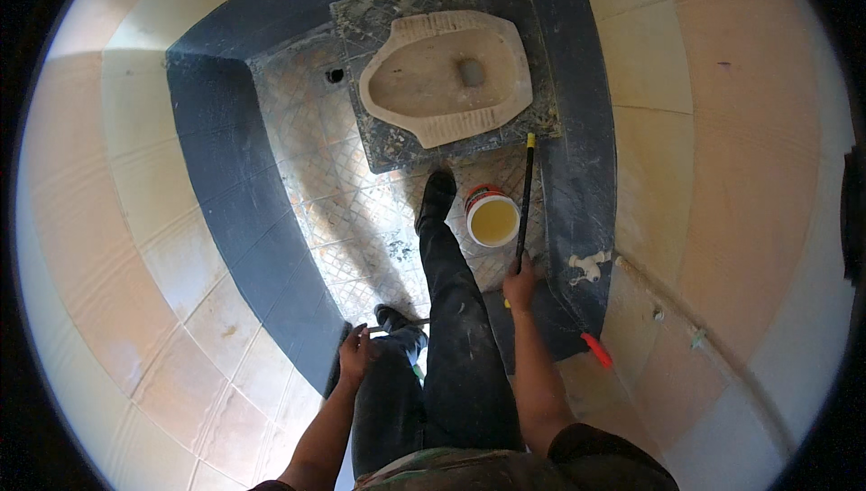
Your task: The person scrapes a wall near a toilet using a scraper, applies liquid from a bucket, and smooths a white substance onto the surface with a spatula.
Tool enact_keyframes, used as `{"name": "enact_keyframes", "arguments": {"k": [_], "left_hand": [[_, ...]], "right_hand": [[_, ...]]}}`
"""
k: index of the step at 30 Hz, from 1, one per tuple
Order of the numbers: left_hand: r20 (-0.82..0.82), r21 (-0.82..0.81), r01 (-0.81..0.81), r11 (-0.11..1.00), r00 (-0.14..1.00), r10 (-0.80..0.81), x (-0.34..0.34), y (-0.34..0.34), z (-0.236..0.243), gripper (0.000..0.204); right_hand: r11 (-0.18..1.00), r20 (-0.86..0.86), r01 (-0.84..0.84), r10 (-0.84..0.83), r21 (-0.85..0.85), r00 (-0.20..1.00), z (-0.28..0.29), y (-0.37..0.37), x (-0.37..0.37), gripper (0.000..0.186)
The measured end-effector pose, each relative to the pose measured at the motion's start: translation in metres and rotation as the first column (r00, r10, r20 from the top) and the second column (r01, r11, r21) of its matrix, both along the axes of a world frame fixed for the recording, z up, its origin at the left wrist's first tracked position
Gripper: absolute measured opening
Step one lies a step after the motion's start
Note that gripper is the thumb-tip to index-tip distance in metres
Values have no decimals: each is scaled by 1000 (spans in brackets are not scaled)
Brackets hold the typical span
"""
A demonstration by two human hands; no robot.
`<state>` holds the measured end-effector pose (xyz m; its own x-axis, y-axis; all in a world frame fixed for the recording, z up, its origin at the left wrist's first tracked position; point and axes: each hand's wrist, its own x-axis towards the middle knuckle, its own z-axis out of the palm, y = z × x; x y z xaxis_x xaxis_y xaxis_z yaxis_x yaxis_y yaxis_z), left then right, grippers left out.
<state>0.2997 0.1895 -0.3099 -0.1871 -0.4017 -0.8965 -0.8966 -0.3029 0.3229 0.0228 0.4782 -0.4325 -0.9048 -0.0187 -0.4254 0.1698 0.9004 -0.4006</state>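
Observation:
My right hand point(520, 285) is closed around a black stick point(528, 189) with a yellow tip. The stick stands at a slant, its tip close to the platform of the squat toilet point(446, 76). Beside it, a white bucket point(493, 217) with a red band contains yellowish liquid. My left hand point(354, 353) is closed on a thin dark handle point(388, 327) near my left leg. That handle runs partly behind my legs, and a dark shape by the hand is too unclear to name.
A pale tap point(589, 265) juts from the right wall, with a red-handled tool point(596, 349) below it. A pipe point(713, 342) runs along that wall. The patterned tile floor point(329, 184) has a dark drain hole point(335, 76). Dark tiles edge the walls.

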Motion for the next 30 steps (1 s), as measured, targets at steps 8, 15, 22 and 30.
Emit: {"name": "enact_keyframes", "arguments": {"k": [8,15,22,30], "left_hand": [[-338,-141,-13,990,940,-35,141,55,19,38],[-272,-273,-92,958,962,15,291,18,40,40],[-340,-115,-260,959,917,208,349,52,30,39],[-199,-31,-342,939,923,330,352,120,-8,38]], "right_hand": [[967,-34,173,-182,-190,983,-49,101,78,36],[925,-73,132,-168,-355,983,27,86,243,33],[968,-62,-146,136,-206,989,74,115,306,27],[994,336,-44,9,98,942,108,56,262,49]]}}
